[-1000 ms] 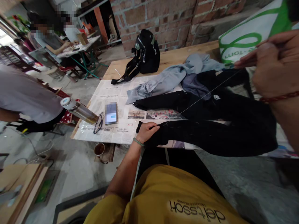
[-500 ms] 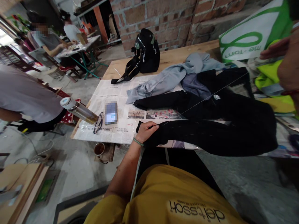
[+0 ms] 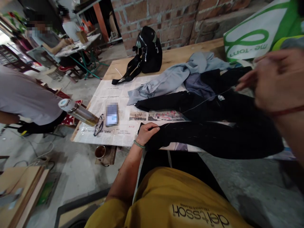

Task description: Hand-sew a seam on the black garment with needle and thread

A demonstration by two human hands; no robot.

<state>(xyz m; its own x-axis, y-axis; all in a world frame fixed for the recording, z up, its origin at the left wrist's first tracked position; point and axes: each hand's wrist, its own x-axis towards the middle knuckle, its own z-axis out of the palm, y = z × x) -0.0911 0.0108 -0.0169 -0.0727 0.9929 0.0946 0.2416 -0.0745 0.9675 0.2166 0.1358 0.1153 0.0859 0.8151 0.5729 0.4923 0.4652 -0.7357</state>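
Observation:
A black garment (image 3: pixel 213 139) lies stretched along the near edge of the table, its long narrow part reaching to my left hand (image 3: pixel 147 132). That hand pinches the cloth near its end, thumb on top. Light stitches run along the black fabric. From the cloth a thin pale thread (image 3: pixel 203 102) leads up and right to my right hand (image 3: pixel 267 82), raised over the garment. The fingers there are drawn together at the thread, partly smeared by motion; any needle is too small to see.
Grey clothing (image 3: pixel 163 79) lies behind the black garment. A black bag (image 3: pixel 152 52), phone (image 3: pixel 111 114), glasses (image 3: pixel 98 126) and glass bottle (image 3: pixel 82 114) sit on the newspaper-covered table (image 3: pixel 114 95). A green-white bag (image 3: pixel 249 34) stands at right. A person (image 3: pixel 28 95) sits at left.
My right hand has come left and inward from the right edge, over the garment. The thread has dropped lower and slackened. My left hand keeps its hold on the cloth.

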